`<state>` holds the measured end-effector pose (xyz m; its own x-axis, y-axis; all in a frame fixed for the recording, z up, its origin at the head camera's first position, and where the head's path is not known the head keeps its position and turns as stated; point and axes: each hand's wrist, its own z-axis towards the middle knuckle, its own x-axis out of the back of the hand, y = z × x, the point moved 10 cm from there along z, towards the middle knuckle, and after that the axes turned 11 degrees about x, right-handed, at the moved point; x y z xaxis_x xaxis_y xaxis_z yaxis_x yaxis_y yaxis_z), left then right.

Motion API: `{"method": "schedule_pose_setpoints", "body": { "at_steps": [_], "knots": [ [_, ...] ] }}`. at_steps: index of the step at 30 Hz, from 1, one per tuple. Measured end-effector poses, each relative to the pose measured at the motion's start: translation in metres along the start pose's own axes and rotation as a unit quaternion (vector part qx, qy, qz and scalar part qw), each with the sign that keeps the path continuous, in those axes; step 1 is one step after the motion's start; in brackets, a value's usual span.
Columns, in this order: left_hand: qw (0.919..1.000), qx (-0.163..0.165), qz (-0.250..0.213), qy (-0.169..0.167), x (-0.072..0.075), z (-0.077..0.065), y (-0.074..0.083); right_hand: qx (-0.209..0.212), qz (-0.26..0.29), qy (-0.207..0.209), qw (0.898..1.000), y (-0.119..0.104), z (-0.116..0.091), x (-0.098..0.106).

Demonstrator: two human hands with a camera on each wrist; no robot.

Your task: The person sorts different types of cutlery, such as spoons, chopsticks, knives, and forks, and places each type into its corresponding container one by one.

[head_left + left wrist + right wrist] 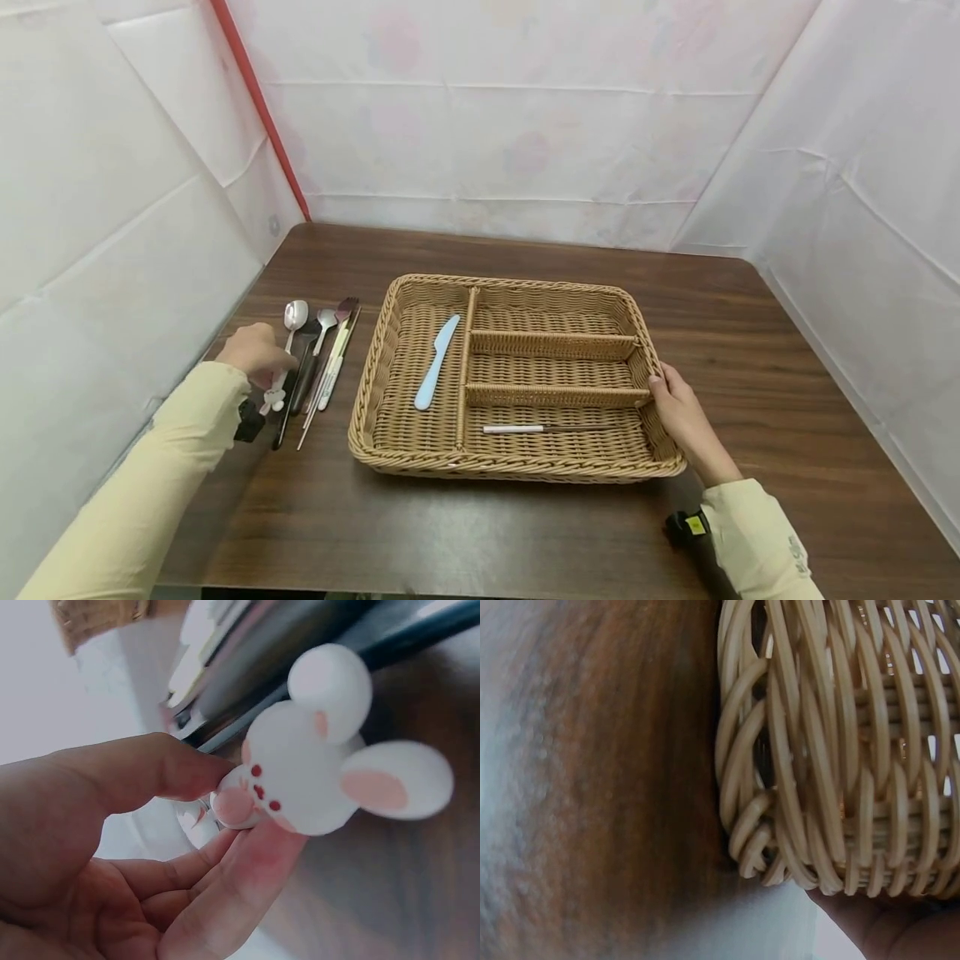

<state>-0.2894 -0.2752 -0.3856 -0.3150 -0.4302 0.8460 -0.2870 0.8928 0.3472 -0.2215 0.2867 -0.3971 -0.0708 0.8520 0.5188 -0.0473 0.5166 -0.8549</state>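
Note:
My left hand (258,352) pinches the handle of a spoon (296,315) topped with a white rabbit figure (304,769). Thumb and fingers meet just below the rabbit's head, and the hand hides part of the handle. Beside it lie more utensils, among them a silver-headed one (326,318), a dark-red fork (347,307) and chopsticks (337,358). My right hand (678,412) grips the right rim of a wicker basket (517,467), its thumb on the inner side. Inside the basket, a light-blue knife (437,367) is in the long left compartment.
A thin utensil with a white handle (513,429) lies in the basket's front right compartment. The basket's dividers (555,342) split the right side into three. The brown table (480,533) is bordered by white sheeting (525,150) at the back and sides.

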Motion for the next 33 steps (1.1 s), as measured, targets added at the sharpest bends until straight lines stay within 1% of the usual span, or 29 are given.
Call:
{"method": "schedule_pose_setpoints", "body": {
  "at_steps": [3, 6, 9, 13, 18, 24, 28, 33],
  "knots": [
    [1.0000, -0.001, 0.002, 0.004, 0.010, -0.003, -0.001, -0.003, 0.000, -0.007, 1.000, 0.000, 0.000, -0.002],
    [0.9998, -0.016, 0.000, 0.008, 0.022, -0.004, 0.003, -0.003, 0.001, -0.008, 1.000, 0.001, -0.001, -0.002],
    [0.9995, -0.029, 0.005, 0.014, 0.033, -0.005, 0.006, 0.005, 0.004, -0.004, 1.000, 0.000, -0.001, -0.002],
    [0.9978, -0.053, 0.021, 0.034, 0.048, -0.010, 0.018, 0.015, 0.008, 0.005, 1.000, -0.002, 0.001, -0.002],
    [0.9956, -0.075, 0.022, 0.051, 0.060, -0.017, 0.044, 0.007, 0.012, 0.004, 1.000, -0.001, 0.001, -0.001],
    [0.9903, -0.106, 0.029, 0.084, 0.068, -0.028, 0.084, -0.001, 0.003, -0.003, 1.000, 0.000, 0.000, -0.001],
    [0.9867, -0.122, 0.032, 0.103, 0.070, -0.036, 0.110, -0.002, 0.000, -0.003, 1.000, 0.000, 0.000, -0.001],
    [0.9775, -0.160, 0.055, 0.127, 0.066, -0.042, 0.141, 0.005, 0.009, 0.003, 1.000, 0.000, 0.001, -0.001]
  ]
}}
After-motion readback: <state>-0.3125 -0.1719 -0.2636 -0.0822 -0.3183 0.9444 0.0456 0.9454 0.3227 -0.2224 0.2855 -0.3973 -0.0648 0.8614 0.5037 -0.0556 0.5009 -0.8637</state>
